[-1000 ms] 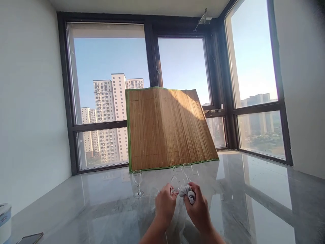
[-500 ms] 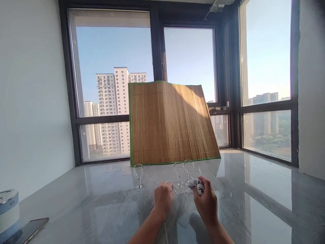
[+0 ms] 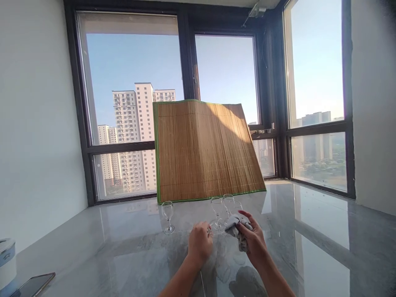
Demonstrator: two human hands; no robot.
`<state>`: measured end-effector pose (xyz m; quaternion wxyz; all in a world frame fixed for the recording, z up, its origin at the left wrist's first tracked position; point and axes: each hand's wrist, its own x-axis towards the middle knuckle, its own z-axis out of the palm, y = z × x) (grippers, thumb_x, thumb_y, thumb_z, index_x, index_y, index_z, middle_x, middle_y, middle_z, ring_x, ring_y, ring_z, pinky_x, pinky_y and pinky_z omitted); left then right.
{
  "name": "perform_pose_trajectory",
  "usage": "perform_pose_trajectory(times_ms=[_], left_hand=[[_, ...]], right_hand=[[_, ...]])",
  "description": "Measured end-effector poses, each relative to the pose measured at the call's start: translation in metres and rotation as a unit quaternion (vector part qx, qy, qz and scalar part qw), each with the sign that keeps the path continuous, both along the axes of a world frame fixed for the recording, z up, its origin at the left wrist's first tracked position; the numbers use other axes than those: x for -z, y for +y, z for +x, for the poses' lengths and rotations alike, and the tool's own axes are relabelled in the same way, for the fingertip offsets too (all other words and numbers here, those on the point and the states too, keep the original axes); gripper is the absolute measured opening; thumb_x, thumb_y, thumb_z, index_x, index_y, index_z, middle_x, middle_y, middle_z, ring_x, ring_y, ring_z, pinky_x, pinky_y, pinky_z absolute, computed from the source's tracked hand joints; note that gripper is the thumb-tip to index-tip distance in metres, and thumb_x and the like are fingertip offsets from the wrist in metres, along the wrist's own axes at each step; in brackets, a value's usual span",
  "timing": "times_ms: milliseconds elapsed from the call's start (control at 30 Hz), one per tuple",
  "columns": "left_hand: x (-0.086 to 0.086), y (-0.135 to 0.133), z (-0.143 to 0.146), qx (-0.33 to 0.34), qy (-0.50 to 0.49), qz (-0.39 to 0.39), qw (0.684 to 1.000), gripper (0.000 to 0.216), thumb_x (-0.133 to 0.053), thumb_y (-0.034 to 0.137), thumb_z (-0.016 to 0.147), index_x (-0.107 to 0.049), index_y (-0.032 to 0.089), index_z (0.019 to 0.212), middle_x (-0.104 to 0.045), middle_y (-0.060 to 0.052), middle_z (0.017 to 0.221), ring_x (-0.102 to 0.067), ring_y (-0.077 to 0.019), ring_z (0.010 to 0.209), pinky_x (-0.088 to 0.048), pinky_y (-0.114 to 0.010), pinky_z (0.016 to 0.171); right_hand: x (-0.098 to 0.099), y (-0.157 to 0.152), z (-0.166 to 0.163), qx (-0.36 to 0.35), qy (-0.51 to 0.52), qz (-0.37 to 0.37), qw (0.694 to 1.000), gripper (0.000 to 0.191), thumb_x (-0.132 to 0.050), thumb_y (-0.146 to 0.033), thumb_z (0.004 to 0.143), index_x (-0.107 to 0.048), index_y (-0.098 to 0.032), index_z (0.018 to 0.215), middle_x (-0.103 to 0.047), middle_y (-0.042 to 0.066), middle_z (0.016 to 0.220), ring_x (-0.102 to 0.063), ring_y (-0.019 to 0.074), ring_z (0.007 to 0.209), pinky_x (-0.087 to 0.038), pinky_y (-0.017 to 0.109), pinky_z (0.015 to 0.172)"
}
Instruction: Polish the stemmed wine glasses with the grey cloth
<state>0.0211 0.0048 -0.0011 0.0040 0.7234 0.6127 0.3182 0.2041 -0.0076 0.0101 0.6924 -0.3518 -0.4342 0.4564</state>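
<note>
My left hand (image 3: 200,243) is closed around a clear stemmed glass (image 3: 209,231); only a small shiny part shows at its fingers, and the rest is hard to make out. My right hand (image 3: 252,235) grips a crumpled pale grey cloth (image 3: 237,227) just to the right of it. Behind the hands stand small clear stemmed glasses: one glass (image 3: 217,208), another glass (image 3: 228,202), and a third glass (image 3: 237,205) partly hidden by the cloth. A separate upright glass (image 3: 167,212) is left of my left hand.
The glossy grey surface (image 3: 136,247) reflects the windows. A bamboo mat (image 3: 204,152) with green edging leans against the window frame. At the left edge are a phone (image 3: 35,284) and a lidded cup (image 3: 6,262). A white wall (image 3: 34,123) bounds the left side.
My right hand has turned, and its fingers have spread more along the cloth, which hangs lower. My left hand stays closed in nearly the same place. The view has shifted slightly right.
</note>
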Motion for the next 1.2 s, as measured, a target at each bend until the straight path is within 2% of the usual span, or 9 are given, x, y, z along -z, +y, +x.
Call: perform_pose_trajectory(times_ms=[67, 133, 233, 533, 767, 833, 933, 1000, 1200], left_hand=[[-0.001, -0.001, 0.005, 0.026, -0.065, 0.001, 0.998, 0.018, -0.051, 0.015, 0.081, -0.069, 0.018, 0.084, -0.068, -0.006, 0.088, -0.061, -0.0182, 0.083, -0.039, -0.026, 0.072], [0.0, -0.001, 0.01, 0.055, -0.15, -0.019, 0.987, 0.016, -0.054, 0.018, 0.08, -0.07, 0.018, 0.083, -0.069, -0.004, 0.081, -0.062, -0.0169, 0.077, -0.04, -0.025, 0.068], [0.005, 0.003, 0.016, 0.083, -0.271, -0.076, 0.956, 0.015, -0.06, 0.025, 0.076, -0.07, 0.015, 0.083, -0.068, -0.003, 0.073, -0.062, -0.0155, 0.069, -0.042, -0.023, 0.062], [0.026, 0.02, 0.022, 0.143, -0.392, -0.147, 0.897, 0.039, -0.074, 0.038, 0.062, -0.066, 0.014, 0.092, -0.067, -0.003, 0.078, -0.06, -0.0129, 0.06, -0.048, -0.024, 0.057], [0.029, 0.023, 0.018, 0.147, -0.407, -0.14, 0.89, 0.05, -0.076, 0.029, 0.061, -0.06, 0.016, 0.107, -0.062, -0.013, 0.119, -0.068, -0.0169, 0.079, -0.052, -0.026, 0.068], [0.024, 0.018, 0.018, 0.129, -0.367, -0.13, 0.912, 0.048, -0.074, 0.026, 0.064, -0.06, 0.016, 0.108, -0.062, -0.013, 0.119, -0.068, -0.0179, 0.084, -0.052, -0.027, 0.072], [0.012, 0.005, 0.018, 0.092, -0.222, -0.063, 0.969, 0.019, -0.066, 0.025, 0.072, -0.064, 0.016, 0.089, -0.067, -0.008, 0.096, -0.064, -0.0178, 0.082, -0.049, -0.029, 0.076], [0.005, -0.005, 0.019, 0.101, -0.137, -0.036, 0.985, 0.012, -0.06, 0.027, 0.077, -0.066, 0.018, 0.08, -0.066, -0.006, 0.088, -0.062, -0.0184, 0.084, -0.047, -0.03, 0.079], [0.004, -0.02, 0.021, 0.208, -0.034, -0.065, 0.975, 0.039, -0.063, 0.035, 0.076, -0.069, 0.026, 0.113, -0.064, -0.007, 0.119, -0.056, -0.0248, 0.113, -0.04, -0.035, 0.102]], right_hand=[[-0.002, 0.001, 0.01, 0.143, 0.014, -0.013, 0.99, 0.068, -0.074, -0.05, 0.065, -0.052, -0.018, 0.122, -0.065, 0.003, 0.081, -0.062, 0.0195, 0.066, -0.05, 0.029, 0.057], [0.0, 0.005, 0.018, 0.299, -0.014, -0.035, 0.953, 0.064, -0.073, -0.049, 0.065, -0.054, -0.017, 0.118, -0.065, 0.008, 0.092, -0.063, 0.0214, 0.073, -0.049, 0.029, 0.058], [0.008, 0.013, 0.024, 0.42, -0.094, -0.082, 0.899, 0.055, -0.067, -0.044, 0.069, -0.053, -0.017, 0.115, -0.064, 0.012, 0.098, -0.062, 0.0247, 0.078, -0.047, 0.032, 0.063], [0.025, 0.027, 0.025, 0.436, -0.203, -0.082, 0.873, 0.046, -0.055, -0.039, 0.072, -0.051, -0.019, 0.113, -0.068, 0.013, 0.095, -0.063, 0.0269, 0.075, -0.044, 0.033, 0.067], [0.031, 0.033, 0.027, 0.452, -0.2, -0.068, 0.867, 0.041, -0.055, -0.038, 0.069, -0.054, -0.021, 0.107, -0.069, 0.01, 0.089, -0.061, 0.0246, 0.069, -0.043, 0.031, 0.063], [0.032, 0.033, 0.027, 0.448, -0.207, -0.068, 0.867, 0.04, -0.055, -0.039, 0.07, -0.054, -0.021, 0.106, -0.068, 0.009, 0.087, -0.061, 0.0244, 0.068, -0.042, 0.031, 0.062], [0.032, 0.032, 0.027, 0.439, -0.218, -0.077, 0.868, 0.041, -0.054, -0.039, 0.071, -0.053, -0.021, 0.108, -0.068, 0.009, 0.088, -0.061, 0.0248, 0.069, -0.042, 0.031, 0.062], [0.032, 0.031, 0.027, 0.431, -0.223, -0.086, 0.87, 0.042, -0.053, -0.039, 0.072, -0.052, -0.02, 0.11, -0.068, 0.011, 0.091, -0.061, 0.0256, 0.071, -0.042, 0.032, 0.063], [0.032, 0.032, 0.026, 0.424, -0.224, -0.095, 0.872, 0.043, -0.053, -0.039, 0.072, -0.053, -0.02, 0.111, -0.068, 0.012, 0.093, -0.062, 0.0264, 0.073, -0.042, 0.033, 0.066]])
